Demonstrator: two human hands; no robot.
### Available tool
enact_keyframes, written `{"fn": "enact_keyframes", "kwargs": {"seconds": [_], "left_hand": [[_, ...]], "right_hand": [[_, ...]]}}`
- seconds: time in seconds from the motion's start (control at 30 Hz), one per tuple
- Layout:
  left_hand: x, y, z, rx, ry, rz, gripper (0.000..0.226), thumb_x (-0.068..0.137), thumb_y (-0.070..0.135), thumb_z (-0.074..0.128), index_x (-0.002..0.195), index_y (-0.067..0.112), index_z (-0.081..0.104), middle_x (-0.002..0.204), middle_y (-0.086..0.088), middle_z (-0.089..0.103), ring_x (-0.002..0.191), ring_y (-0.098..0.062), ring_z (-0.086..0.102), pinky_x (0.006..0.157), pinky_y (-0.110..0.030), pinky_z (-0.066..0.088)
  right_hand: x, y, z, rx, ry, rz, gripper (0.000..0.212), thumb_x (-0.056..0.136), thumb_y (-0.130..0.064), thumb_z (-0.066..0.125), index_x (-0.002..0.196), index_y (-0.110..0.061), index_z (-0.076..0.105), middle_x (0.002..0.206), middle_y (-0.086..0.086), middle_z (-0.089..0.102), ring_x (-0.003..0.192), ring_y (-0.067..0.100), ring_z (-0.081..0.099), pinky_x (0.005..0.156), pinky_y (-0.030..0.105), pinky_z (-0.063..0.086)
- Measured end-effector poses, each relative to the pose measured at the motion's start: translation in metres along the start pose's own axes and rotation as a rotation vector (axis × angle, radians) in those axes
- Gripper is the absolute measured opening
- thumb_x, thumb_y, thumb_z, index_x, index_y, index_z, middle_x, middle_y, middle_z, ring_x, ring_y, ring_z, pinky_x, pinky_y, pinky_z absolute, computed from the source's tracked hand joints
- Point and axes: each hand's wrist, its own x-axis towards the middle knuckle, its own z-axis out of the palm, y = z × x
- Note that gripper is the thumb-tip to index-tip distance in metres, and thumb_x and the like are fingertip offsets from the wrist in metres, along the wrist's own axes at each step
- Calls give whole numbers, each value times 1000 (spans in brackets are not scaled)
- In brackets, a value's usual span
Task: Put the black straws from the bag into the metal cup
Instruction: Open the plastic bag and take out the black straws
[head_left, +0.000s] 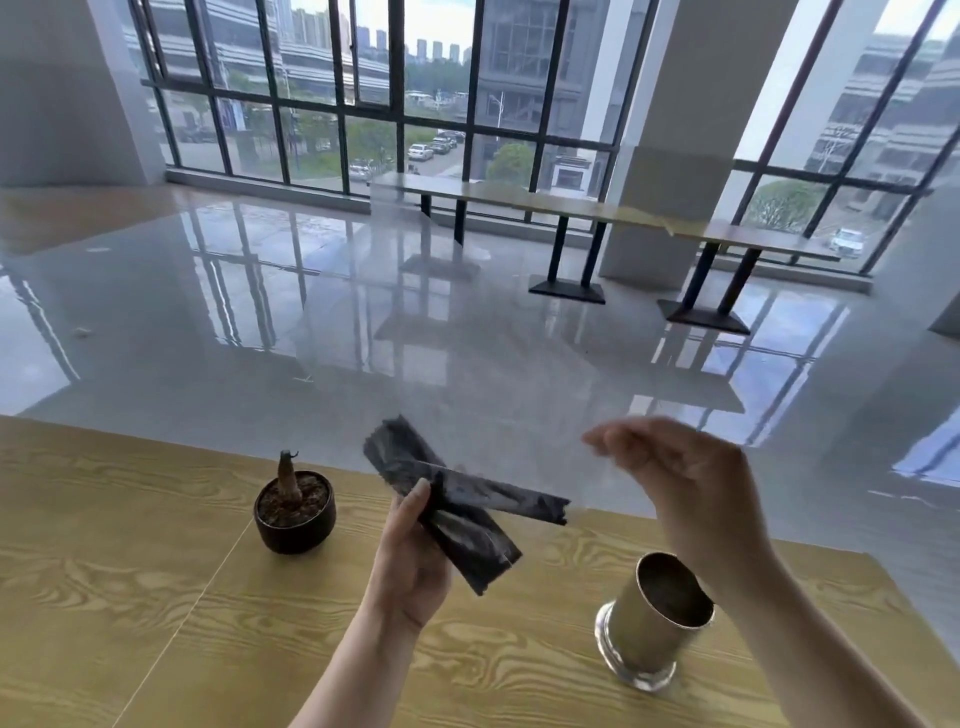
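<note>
Two bare hands raised over the near part of a yellow wood-grain table (156, 597). At near centre, the left hand (410, 551): fingers and thumb curled round a bundle of black straws (462, 525), thumb tip pressed on the upper side. Holds the bundle in the air, clear of the tabletop, slanting from far left down to near right. Crossing it, a second dark length reaching right, ending just short of the other wrist. Glossy sheen on the dark surface, as under wrapping.

Between the bundle and the raised fingers on the right, a faint clear film (524, 457), see-through and blurred, edges impossible to trace.

Right of the bundle and a little higher, the right hand (675, 467), smeared by motion blur: fingers pointing left and lying close together. Cannot tell whether pinching the film or holding nothing.

At near right, a metal cup (654, 618) upright on the table, under the right forearm, mouth open, inside dark, apart from both hands and to the right of the straws.

Left of the bundle, a small dark round pot (294, 512) on the table, with soil and a bare brown stub.

Beyond the table's far edge, a glossy grey floor (260, 338). Farther off, tall dark-framed windows (322, 104), a long table (571, 208) on black legs beside them, and a pale pillar (675, 130) at far right.
</note>
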Motion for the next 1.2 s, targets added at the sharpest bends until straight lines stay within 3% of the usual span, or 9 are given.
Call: {"fn": "enact_keyframes", "kwargs": {"seconds": [0.17, 0.43, 0.57, 0.67, 0.73, 0.83, 0.93, 1.07, 1.2], "left_hand": [[-2, -4, 11, -72, -174, -2, 46, 76, 37, 82, 116, 15, 74, 129, -14, 67, 120, -27, 64, 96, -44, 54], [9, 1, 14, -185, -53, 30, 51, 56, 32, 94, 101, 17, 78, 112, -7, 74, 106, -21, 71, 113, -50, 31], [6, 9, 15, -204, -46, 96, 54, 51, 29, 96, 101, 23, 75, 111, -2, 72, 105, -22, 70, 104, -47, 42], [4, 11, 17, -235, -53, 119, 56, 54, 29, 95, 105, 19, 74, 112, -6, 69, 107, -24, 63, 103, -44, 46], [3, 9, 22, -264, -73, 153, 63, 57, 25, 93, 115, 23, 68, 112, -8, 71, 106, -26, 66, 100, -47, 50], [-1, 2, 26, -285, -75, 159, 56, 56, 20, 94, 107, 27, 72, 109, -6, 72, 103, -25, 70, 104, -47, 43], [0, 0, 25, -252, -53, 174, 56, 54, 20, 95, 104, 26, 69, 105, -5, 70, 99, -24, 70, 95, -42, 49], [0, 5, 23, -282, -87, 169, 54, 62, 16, 90, 108, 27, 65, 101, -4, 69, 95, -21, 67, 93, -39, 46], [-1, 9, 23, -279, -83, 173, 43, 70, 14, 81, 107, 26, 64, 99, -4, 68, 93, -22, 65, 94, -38, 41]], "right_hand": [[18, -6, 2, -4, -56, -79, 13, 88, -36, 66, 96, -30, 75, 89, -12, 79, 80, 8, 76, 78, 30, 62], [12, 10, 0, 127, -70, 65, 43, 77, -56, 74, 106, -25, 74, 103, -5, 79, 94, 17, 76, 81, 33, 62], [-7, 27, 9, 145, -259, 182, 13, 76, -34, 73, 87, -31, 81, 89, 4, 79, 81, 24, 74, 69, 33, 63], [-9, 27, 13, 73, -118, 88, 15, 77, -20, 79, 78, -34, 81, 71, -4, 76, 60, 11, 71, 61, 23, 58], [-2, 27, 11, -25, 6, -69, 7, 77, -24, 80, 79, -31, 79, 70, -14, 74, 61, 6, 70, 62, 13, 53], [-7, 25, 19, -168, -79, -109, 4, 75, -36, 79, 77, -32, 78, 68, -29, 71, 62, -1, 70, 60, 18, 55], [-3, 28, 12, -166, -22, -72, 17, 79, -30, 80, 81, -45, 72, 75, -23, 74, 66, 6, 72, 61, 26, 61], [-5, 34, -2, 90, -117, 40, 27, 75, -52, 79, 97, -36, 76, 91, -5, 79, 79, 17, 76, 70, 29, 63], [-20, 51, 7, -54, -300, 148, 11, 79, -23, 83, 84, -32, 79, 82, -6, 79, 74, 13, 74, 72, 29, 60]]}}
